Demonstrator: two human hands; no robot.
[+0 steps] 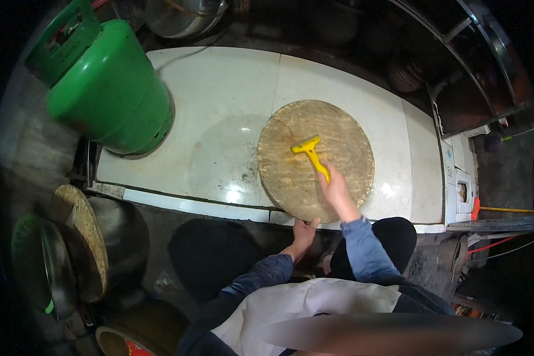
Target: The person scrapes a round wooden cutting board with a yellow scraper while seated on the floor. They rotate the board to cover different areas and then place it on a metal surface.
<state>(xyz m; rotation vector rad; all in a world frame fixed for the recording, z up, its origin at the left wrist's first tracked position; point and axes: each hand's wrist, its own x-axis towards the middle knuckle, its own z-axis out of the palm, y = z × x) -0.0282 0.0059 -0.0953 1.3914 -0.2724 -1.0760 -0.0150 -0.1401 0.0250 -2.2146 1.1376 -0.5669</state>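
A thick round wooden chopping board [350, 139] lies on the pale tiled surface. My right hand [339, 193] is closed around the handle of a yellow T-shaped scraper [312, 149]. The scraper's wide head rests on or just over the middle of the board; I cannot tell whether it touches. At the near rim of the board, my left hand [302, 235] grips the edge, its fingers partly hidden beneath.
A green gas cylinder [113, 83] stands on the tiles [219, 77] at the left. Below it are a dark pot [121, 243] and a round woven lid [89, 231]. Metal shelving [480, 77] rises at the far right. Dark specks lie left of the board.
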